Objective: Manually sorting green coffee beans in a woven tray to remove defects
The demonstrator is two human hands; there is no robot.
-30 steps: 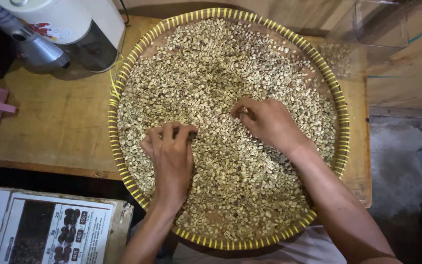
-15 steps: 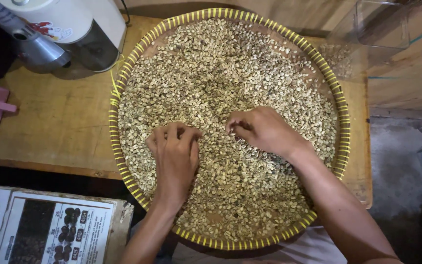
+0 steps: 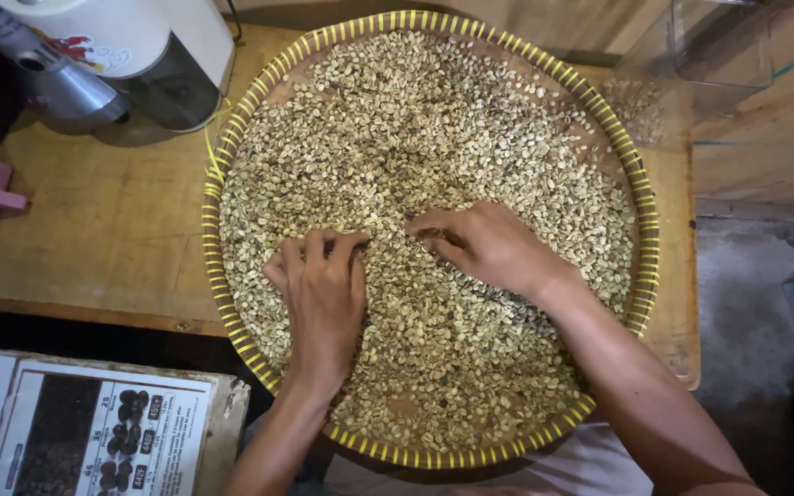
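Wooden worktop [image 3: 112,230] carries round woven tray [image 3: 211,239], yellow-striped rim, toward right edge, filled with pale green coffee beans [image 3: 434,119]. Left hand [image 3: 322,292] mid-tray, fingers curled into beans. Right hand [image 3: 489,246] just beside, fingertips pinched among beans.

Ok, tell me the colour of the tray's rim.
Yellow with thin dark stripes, on the tray rim; head view.

Woven cane tray [image 3: 216,239], matt wood table [image 3: 112,230]
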